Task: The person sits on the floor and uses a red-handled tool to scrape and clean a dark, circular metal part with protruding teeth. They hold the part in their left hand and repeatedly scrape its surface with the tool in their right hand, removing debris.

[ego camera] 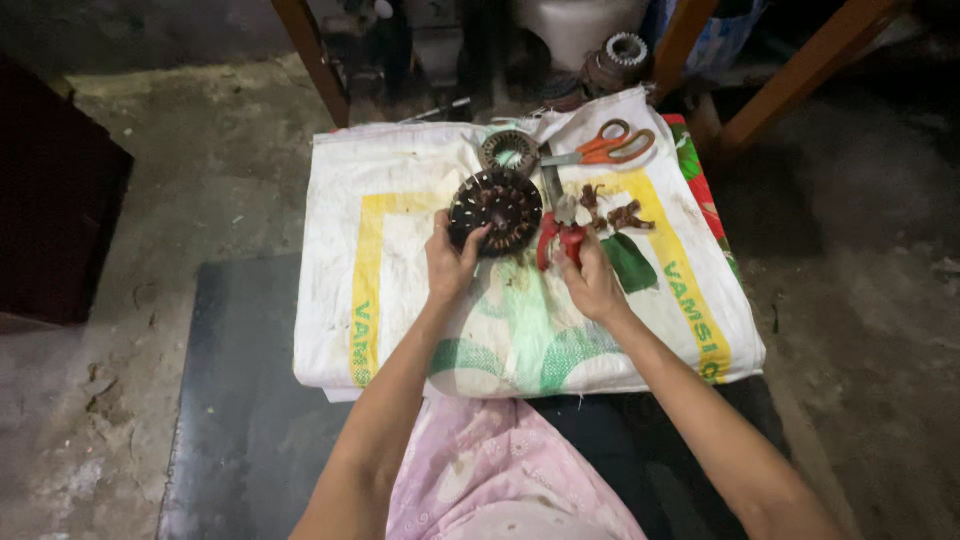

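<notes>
- Orange-handled scissors point(610, 146) lie at the far edge of the white woven sack point(400, 170).
- A small ring-shaped metal core point(509, 150) sits just left of them.
- Brown wire scraps point(618, 212) lie near a green patch.
- Wooden legs point(312, 60) stand behind.

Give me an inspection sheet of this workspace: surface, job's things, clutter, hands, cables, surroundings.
Surface: white woven sack with yellow and green print, spread over a low block.
Job's things: dark round motor stator on the sack; red-handled pliers.
Clutter: orange-handled scissors; smaller ring-shaped stator; brown wire scraps; green scrap.
Hands: left hand grips the stator's edge; right hand holds the pliers.
Cables: nothing seen.
Surroundings: dusty concrete floor; dark mat; wooden legs behind; another toothed motor part on the floor.
</notes>
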